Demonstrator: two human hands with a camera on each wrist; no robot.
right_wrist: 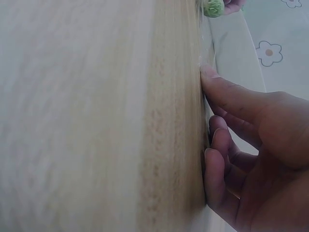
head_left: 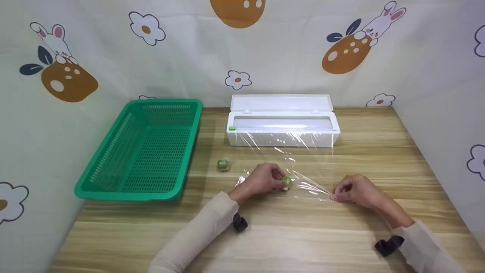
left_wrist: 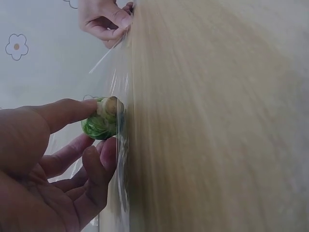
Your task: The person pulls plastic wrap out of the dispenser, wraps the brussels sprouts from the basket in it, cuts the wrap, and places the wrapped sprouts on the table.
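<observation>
A small green Brussels sprout with a pale cut stem is pinched between the thumb and fingers of my left hand. It sits on or just over a sheet of clear plastic wrap that runs forward from a white wrap dispenser. My right hand pinches the near right corner of the wrap, and creases run from that corner towards the sprout. In the left wrist view the sprout shows its stem end, with the film beside it.
Left of the wrap lies another sprout, seemingly wrapped in film. A green perforated basket stands on the left of the wooden table. The dispenser's lid is raised, and a patterned cloth hangs behind.
</observation>
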